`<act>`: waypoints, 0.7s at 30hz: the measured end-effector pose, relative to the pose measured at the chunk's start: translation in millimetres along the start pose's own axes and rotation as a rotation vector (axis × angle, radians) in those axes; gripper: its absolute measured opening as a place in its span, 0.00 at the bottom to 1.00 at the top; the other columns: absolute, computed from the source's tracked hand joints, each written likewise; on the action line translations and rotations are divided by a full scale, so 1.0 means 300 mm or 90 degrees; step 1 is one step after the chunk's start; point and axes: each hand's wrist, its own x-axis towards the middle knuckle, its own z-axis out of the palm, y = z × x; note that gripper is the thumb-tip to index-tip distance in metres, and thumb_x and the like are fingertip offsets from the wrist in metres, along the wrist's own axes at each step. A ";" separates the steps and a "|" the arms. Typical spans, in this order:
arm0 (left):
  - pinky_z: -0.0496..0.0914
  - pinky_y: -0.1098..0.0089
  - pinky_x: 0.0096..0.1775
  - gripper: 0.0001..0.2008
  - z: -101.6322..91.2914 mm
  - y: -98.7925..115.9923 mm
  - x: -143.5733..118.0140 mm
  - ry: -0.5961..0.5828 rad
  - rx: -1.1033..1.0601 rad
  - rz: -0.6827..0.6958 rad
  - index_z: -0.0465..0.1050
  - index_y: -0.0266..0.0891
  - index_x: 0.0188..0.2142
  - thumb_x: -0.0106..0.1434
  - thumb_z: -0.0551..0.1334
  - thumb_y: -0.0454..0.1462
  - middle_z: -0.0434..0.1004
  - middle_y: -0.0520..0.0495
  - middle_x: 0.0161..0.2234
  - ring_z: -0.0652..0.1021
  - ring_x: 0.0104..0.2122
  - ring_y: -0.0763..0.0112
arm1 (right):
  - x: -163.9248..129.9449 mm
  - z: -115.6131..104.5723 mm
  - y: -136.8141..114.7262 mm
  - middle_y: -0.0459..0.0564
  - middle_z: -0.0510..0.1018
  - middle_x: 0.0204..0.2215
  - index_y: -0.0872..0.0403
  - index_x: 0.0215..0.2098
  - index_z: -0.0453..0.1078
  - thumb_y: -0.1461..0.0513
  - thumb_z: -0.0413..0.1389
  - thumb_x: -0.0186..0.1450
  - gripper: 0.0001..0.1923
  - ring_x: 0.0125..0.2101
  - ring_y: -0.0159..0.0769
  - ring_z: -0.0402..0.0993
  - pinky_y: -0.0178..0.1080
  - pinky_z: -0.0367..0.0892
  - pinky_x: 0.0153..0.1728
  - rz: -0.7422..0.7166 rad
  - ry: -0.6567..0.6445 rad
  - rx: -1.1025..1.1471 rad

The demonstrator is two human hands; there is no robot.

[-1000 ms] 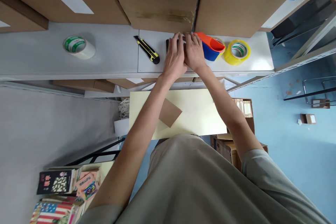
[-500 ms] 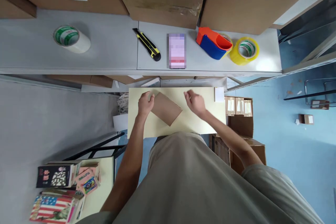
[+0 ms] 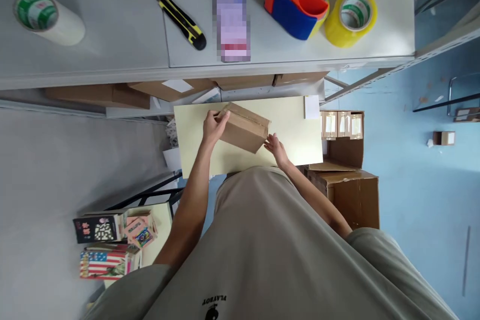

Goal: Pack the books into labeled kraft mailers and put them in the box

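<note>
We are gripping the cardboard box [image 3: 243,127] on the worktop [image 3: 296,132]: left hand [image 3: 214,126] curled around its far-left end, right hand [image 3: 275,147] fingers spread, touching its near-right corner.

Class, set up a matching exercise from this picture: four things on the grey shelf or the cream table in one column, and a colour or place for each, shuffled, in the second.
Things:
1. utility knife
2. tape dispenser
3. small cardboard box
4. white tape roll

Descriptions:
A. far left of the grey shelf
B. between the left hand and the right hand
C. yellow and black
D. orange and blue

Pairs: 1-C, 2-D, 3-B, 4-A
</note>
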 end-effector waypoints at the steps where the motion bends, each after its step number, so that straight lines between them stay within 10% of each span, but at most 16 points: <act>1: 0.77 0.60 0.61 0.23 0.013 -0.004 -0.034 0.006 -0.018 0.003 0.77 0.42 0.53 0.74 0.72 0.56 0.87 0.37 0.55 0.85 0.57 0.51 | -0.012 -0.036 -0.007 0.64 0.73 0.80 0.55 0.81 0.71 0.31 0.45 0.84 0.47 0.76 0.54 0.77 0.54 0.70 0.80 -0.051 0.017 -0.016; 9: 0.81 0.55 0.64 0.21 0.189 -0.084 -0.244 -0.092 -0.096 -0.037 0.76 0.40 0.58 0.69 0.72 0.43 0.87 0.33 0.61 0.89 0.59 0.51 | 0.090 -0.246 -0.056 0.71 0.85 0.68 0.58 0.63 0.81 0.22 0.43 0.77 0.54 0.64 0.56 0.87 0.55 0.81 0.67 -0.144 0.091 -0.175; 21: 0.80 0.55 0.67 0.24 0.213 -0.113 -0.256 -0.125 -0.164 -0.055 0.72 0.40 0.57 0.67 0.75 0.43 0.86 0.29 0.64 0.88 0.62 0.52 | 0.149 -0.179 -0.017 0.69 0.85 0.61 0.50 0.55 0.77 0.35 0.36 0.85 0.38 0.60 0.54 0.84 0.52 0.77 0.64 -0.200 0.222 -0.469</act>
